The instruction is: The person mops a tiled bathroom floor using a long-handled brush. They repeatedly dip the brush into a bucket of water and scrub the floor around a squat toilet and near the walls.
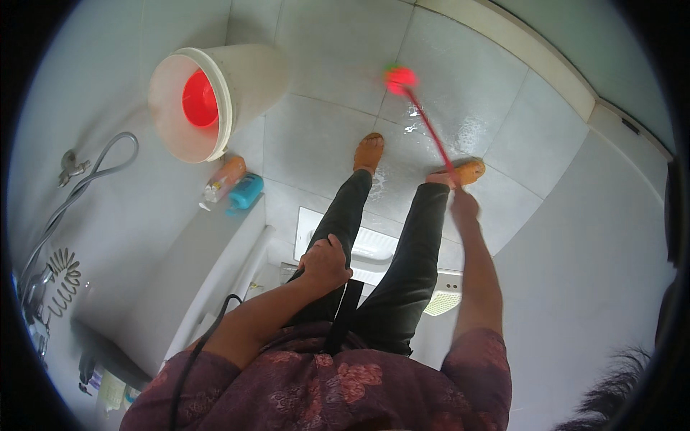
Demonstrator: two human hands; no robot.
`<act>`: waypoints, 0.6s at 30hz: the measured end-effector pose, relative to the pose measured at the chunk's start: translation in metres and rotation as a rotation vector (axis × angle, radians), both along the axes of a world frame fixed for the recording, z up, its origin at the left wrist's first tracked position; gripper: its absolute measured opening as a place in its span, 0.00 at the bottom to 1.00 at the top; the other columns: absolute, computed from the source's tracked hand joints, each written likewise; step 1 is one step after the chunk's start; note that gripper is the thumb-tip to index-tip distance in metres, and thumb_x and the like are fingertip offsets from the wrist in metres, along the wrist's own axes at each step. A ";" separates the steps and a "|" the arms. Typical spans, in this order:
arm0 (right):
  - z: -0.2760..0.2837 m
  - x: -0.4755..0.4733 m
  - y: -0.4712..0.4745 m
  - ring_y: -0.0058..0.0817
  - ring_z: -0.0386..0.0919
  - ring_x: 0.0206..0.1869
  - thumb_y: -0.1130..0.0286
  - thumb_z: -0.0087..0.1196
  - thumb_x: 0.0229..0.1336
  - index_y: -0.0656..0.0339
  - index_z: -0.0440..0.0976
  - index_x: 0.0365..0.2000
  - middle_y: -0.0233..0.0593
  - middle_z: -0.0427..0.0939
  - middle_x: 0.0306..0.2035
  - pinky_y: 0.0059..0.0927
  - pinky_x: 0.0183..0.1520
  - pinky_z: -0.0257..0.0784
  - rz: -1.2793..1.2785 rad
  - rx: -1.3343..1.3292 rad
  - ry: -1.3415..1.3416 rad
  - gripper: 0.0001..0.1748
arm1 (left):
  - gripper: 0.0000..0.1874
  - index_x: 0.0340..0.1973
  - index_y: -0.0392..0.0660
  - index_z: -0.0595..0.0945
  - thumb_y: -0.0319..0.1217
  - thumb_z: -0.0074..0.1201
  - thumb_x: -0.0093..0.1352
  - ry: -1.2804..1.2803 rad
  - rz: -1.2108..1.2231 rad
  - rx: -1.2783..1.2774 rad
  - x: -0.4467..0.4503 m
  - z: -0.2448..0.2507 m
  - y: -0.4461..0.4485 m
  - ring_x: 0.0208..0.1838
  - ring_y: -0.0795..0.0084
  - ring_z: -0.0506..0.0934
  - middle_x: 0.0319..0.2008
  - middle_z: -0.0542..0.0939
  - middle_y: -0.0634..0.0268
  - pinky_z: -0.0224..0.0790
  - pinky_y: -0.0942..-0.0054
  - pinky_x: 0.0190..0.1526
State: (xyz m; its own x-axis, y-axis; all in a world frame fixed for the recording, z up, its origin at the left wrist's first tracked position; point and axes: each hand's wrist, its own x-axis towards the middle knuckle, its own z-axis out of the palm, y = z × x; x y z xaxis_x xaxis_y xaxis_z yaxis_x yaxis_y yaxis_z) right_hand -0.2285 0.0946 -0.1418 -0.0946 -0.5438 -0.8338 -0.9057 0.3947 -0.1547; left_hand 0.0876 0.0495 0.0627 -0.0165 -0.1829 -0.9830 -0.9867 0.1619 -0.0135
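Note:
My right hand (465, 207) is closed around the handle of a red long-handled brush (431, 129). The brush's head, red with some green and blurred, is over the wet grey floor tiles (426, 70) beyond my feet. Whether it touches them I cannot tell. My left hand (326, 261) rests on my left thigh or knee, on the dark trousers (345, 215), and holds no object. Wet patches and suds show on the tiles near my sandals. A white squat toilet (372, 245) lies in the floor behind my feet, partly hidden by my legs.
At the left stands a large whitish bucket (253, 70) with a red mug (200, 99) inside. Near it are an orange-and-clear bottle (223, 178) and a blue bottle (247, 190) beside a ledge. A grey hose (97, 173) hangs by a wall tap (71, 168). A raised sill (560, 59) edges the floor.

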 end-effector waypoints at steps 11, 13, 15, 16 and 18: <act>0.014 0.069 -0.031 0.46 0.78 0.32 0.72 0.42 0.57 0.53 0.71 0.54 0.45 0.79 0.28 0.49 0.36 0.72 -0.307 -0.565 -0.286 0.23 | 0.48 0.59 0.21 0.58 0.44 0.62 0.56 0.047 0.048 0.023 -0.007 0.009 -0.015 0.49 0.40 0.74 0.46 0.71 0.32 0.71 0.52 0.48; -0.004 0.115 -0.094 0.46 0.79 0.35 0.73 0.45 0.55 0.41 0.57 0.63 0.49 0.79 0.30 0.45 0.38 0.74 -0.046 -0.141 -0.255 0.34 | 0.49 0.60 0.22 0.58 0.45 0.63 0.55 0.030 0.049 0.019 -0.007 0.008 -0.013 0.49 0.41 0.74 0.46 0.71 0.33 0.72 0.48 0.45; -0.020 0.134 -0.139 0.41 0.81 0.32 0.70 0.44 0.60 0.39 0.57 0.63 0.44 0.80 0.29 0.42 0.35 0.75 0.119 -0.270 -0.270 0.30 | 0.50 0.59 0.25 0.58 0.49 0.64 0.55 -0.037 -0.033 0.024 -0.009 0.004 -0.010 0.47 0.45 0.75 0.45 0.72 0.40 0.73 0.44 0.37; -0.025 0.127 -0.150 0.42 0.80 0.33 0.70 0.44 0.59 0.39 0.57 0.64 0.45 0.80 0.29 0.43 0.36 0.75 0.116 -0.240 -0.233 0.31 | 0.50 0.59 0.26 0.58 0.50 0.64 0.54 -0.062 -0.061 0.025 -0.008 0.005 -0.009 0.47 0.46 0.76 0.45 0.72 0.42 0.74 0.44 0.36; -0.030 0.095 -0.143 0.44 0.80 0.35 0.71 0.43 0.57 0.38 0.57 0.64 0.48 0.79 0.30 0.45 0.40 0.74 0.096 -0.247 -0.209 0.33 | 0.50 0.57 0.27 0.58 0.51 0.64 0.54 -0.047 -0.072 0.014 -0.008 0.005 -0.007 0.45 0.47 0.77 0.43 0.72 0.45 0.74 0.45 0.34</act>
